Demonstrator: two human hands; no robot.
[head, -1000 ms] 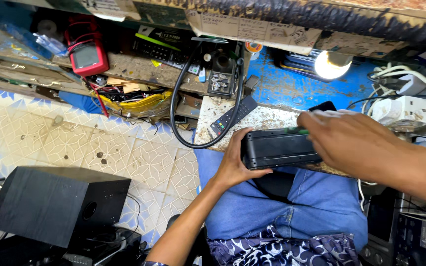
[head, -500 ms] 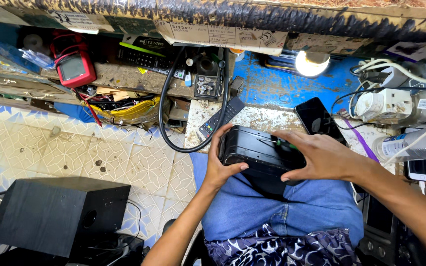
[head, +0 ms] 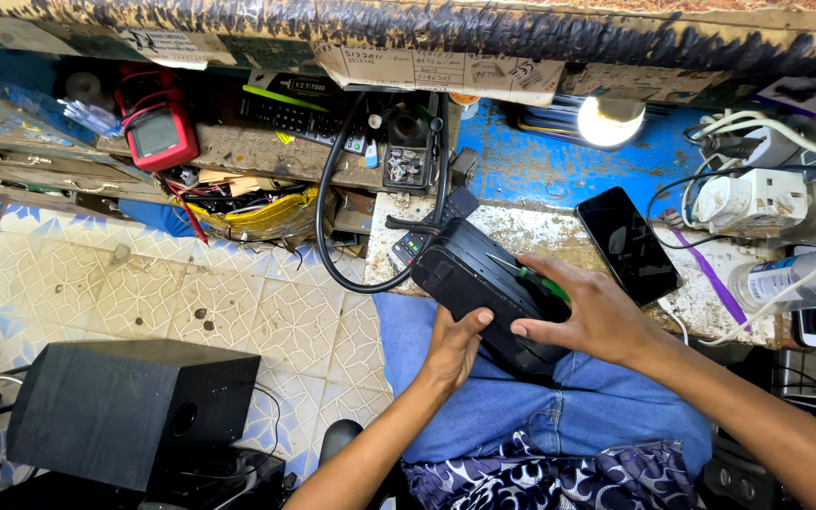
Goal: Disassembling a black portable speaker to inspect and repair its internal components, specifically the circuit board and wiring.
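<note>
A black plastic box-shaped device (head: pixel 484 283) rests tilted over my lap at the edge of the workbench. My left hand (head: pixel 450 345) grips its near lower side from below, thumb on the casing. My right hand (head: pixel 587 316) lies over its right end and holds a thin green-handled screwdriver (head: pixel 540 280) against the top. A thick black cable (head: pixel 328 236) loops from the device's far end up to the shelf.
A black phone (head: pixel 627 244) lies on the worn bench, with a remote control (head: pixel 432 227) behind the device. A lit lamp (head: pixel 608 118), power adapters (head: pixel 748 198) and a red multimeter (head: pixel 155 137) sit further back. A black speaker (head: pixel 125 406) stands on the tiled floor at left.
The device has turned from level to a diagonal tilt. My right hand shifted from its top to its right end, and the green screwdriver now shows on top.
</note>
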